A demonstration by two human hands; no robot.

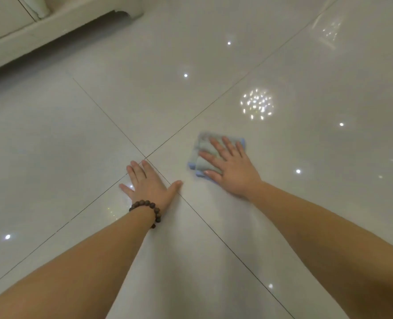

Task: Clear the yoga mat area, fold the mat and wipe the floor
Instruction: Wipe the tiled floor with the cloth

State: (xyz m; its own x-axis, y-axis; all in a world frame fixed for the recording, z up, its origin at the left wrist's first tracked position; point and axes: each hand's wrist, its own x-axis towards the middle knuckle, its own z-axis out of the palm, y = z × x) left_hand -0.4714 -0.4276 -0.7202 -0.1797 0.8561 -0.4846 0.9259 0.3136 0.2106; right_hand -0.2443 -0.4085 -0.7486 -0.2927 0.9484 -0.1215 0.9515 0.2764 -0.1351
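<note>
A folded grey cloth with a blue edge (203,153) lies flat on the glossy white tiled floor (191,100), right of where the tile joints cross. My right hand (231,168) presses down on the cloth with its fingers spread straight. My left hand (148,181) rests flat on the bare floor just beside that crossing, fingers straight, with a dark bead bracelet at the wrist. No yoga mat is in view.
A pale sofa or cabinet base (52,26) runs along the top left corner. Ceiling lights reflect off the tiles as bright spots (256,104). Open floor stretches ahead and to the right.
</note>
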